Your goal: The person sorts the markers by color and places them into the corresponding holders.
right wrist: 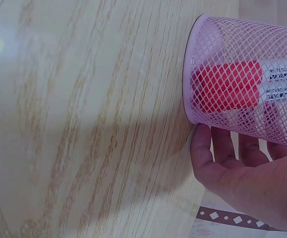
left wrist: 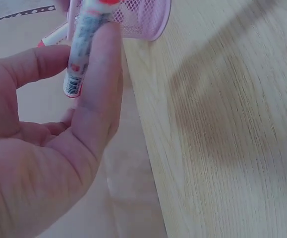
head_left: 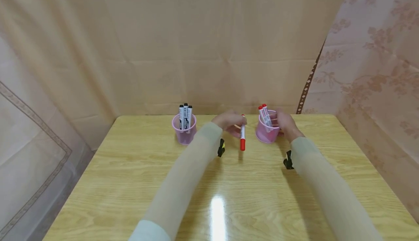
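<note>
My left hand [head_left: 230, 120] pinches a red whiteboard marker [head_left: 242, 135] between thumb and fingers, a little above the table. The marker hangs nearly upright with its red cap downward. To its right stands a pink mesh pen cup [head_left: 266, 134] with red markers [head_left: 265, 115] inside. In the right wrist view those markers show red ends [right wrist: 227, 87] at the bottom of the cup. My right hand [right wrist: 252, 171] holds this cup from its right side, the fingers curved behind the mesh. Part of the fingers is hidden by the cup.
Another pink mesh cup [head_left: 184, 138], holding several black-ended markers [head_left: 185, 117], stands to the left near the back edge. The wooden table [head_left: 131, 182] ends at a beige curtain [head_left: 203, 44]. Black wrist straps [head_left: 221, 148] hang under both forearms.
</note>
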`<state>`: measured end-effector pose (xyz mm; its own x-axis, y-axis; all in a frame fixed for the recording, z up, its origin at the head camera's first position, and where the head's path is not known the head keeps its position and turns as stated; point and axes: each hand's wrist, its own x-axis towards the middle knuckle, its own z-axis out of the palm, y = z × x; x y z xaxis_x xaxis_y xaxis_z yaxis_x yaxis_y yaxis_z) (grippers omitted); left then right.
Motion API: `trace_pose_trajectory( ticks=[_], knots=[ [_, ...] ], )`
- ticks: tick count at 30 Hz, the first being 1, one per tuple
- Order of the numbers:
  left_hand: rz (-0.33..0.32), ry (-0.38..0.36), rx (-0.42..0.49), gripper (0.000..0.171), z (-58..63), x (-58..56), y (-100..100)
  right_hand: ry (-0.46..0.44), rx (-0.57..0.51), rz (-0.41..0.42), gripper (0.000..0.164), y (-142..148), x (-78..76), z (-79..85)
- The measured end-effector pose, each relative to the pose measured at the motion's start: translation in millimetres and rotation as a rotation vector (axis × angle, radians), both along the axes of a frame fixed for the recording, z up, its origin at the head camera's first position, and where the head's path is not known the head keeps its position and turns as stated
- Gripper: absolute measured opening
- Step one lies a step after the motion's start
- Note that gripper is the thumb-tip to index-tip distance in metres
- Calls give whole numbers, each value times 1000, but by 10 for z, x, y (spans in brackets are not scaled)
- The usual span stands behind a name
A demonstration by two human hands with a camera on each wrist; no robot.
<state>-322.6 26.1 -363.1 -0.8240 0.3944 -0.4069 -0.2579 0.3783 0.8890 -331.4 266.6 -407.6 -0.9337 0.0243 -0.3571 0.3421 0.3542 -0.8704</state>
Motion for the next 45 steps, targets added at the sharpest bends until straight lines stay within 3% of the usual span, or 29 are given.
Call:
trace_pose_trajectory(
  ticks=[3, 12, 16, 21, 28, 45],
  knots=[
    [-29, -3, 28, 9, 6, -14, -17, 8, -2, -5, 79, -35, -3, -5],
    [-12, 13, 128, 11, 12, -68, 59, 7, -21, -21, 80, -44, -18, -23],
    [-22, 23, 156, 25, 24, -85, 108, 7, -20, -28, 80, -40, -20, -23],
    [15, 19, 185, 36, 24, -96, 141, 14, -13, -31, 81, -43, -10, -7],
    [34, 12, 214, 37, 43, -96, 167, 18, -15, -30, 80, -42, 8, -2],
    [9, -11, 268, 40, 147, -107, 203, 23, -10, -27, 77, -26, -24, -31]
  ],
)
